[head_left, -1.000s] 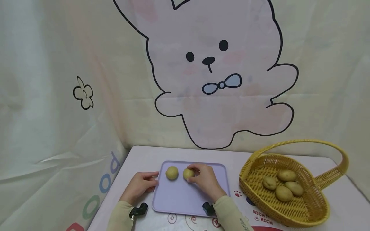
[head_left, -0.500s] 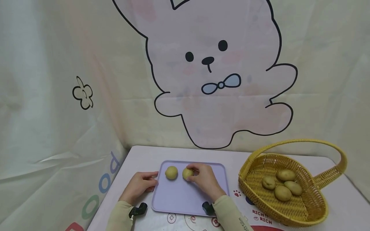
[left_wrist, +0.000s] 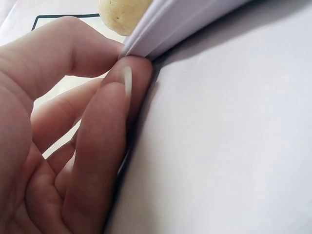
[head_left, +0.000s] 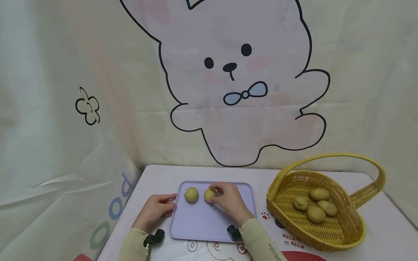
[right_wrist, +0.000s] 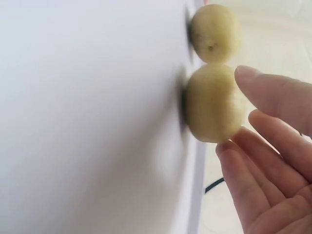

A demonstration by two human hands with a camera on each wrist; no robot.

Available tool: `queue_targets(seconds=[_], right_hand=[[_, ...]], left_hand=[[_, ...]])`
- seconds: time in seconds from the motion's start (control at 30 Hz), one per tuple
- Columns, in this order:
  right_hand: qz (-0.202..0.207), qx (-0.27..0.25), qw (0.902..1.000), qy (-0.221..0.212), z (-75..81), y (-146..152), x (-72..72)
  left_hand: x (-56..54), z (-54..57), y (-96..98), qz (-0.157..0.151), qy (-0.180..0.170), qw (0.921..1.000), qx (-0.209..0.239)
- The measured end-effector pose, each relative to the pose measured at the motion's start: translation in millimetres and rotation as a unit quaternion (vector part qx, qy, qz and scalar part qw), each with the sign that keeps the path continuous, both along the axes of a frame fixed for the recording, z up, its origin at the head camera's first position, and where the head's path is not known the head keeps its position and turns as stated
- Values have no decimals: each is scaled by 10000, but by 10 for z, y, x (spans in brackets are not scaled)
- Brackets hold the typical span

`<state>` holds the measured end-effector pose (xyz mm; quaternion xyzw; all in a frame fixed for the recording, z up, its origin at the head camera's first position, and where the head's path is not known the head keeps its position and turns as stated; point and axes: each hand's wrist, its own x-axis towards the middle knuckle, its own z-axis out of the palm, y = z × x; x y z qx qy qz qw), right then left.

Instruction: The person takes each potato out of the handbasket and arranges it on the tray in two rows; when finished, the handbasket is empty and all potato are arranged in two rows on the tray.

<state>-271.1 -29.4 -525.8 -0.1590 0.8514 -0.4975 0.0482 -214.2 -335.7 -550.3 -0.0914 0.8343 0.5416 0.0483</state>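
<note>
So, potato (head_left: 208, 196) is on the lilac tray (head_left: 199, 223), toward the far side, pinched between thumb and fingers of the right hand (head_left: 231, 203). Second potato (head_left: 191, 195) sits just left of it. Left hand (head_left: 154, 210) pinches the tray's left rim. Yellow basket (head_left: 331, 229) right of tray, four more potatoes (head_left: 316, 214) inside.

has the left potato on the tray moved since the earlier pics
No, the left potato keeps the same spot relative to the lavender tray beneath it.
</note>
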Motion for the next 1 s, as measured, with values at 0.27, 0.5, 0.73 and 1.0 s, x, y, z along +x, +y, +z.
queue_targets(seconds=[0.27, 0.5, 0.73, 1.0], right_hand=[[216, -22, 9997, -81, 215, 279, 315], [955, 133, 9953, -130, 529, 875, 823], [730, 853, 9936, 124, 821, 1733, 996], [-281, 1496, 9883, 32, 1077, 2614, 815]], left_hand=[[33, -36, -23, 12, -21, 9999, -142], [86, -76, -91, 80, -18, 9997, -219], [58, -60, -112, 53, -12, 9996, -276], [-37, -75, -35, -148, 57, 9996, -231]])
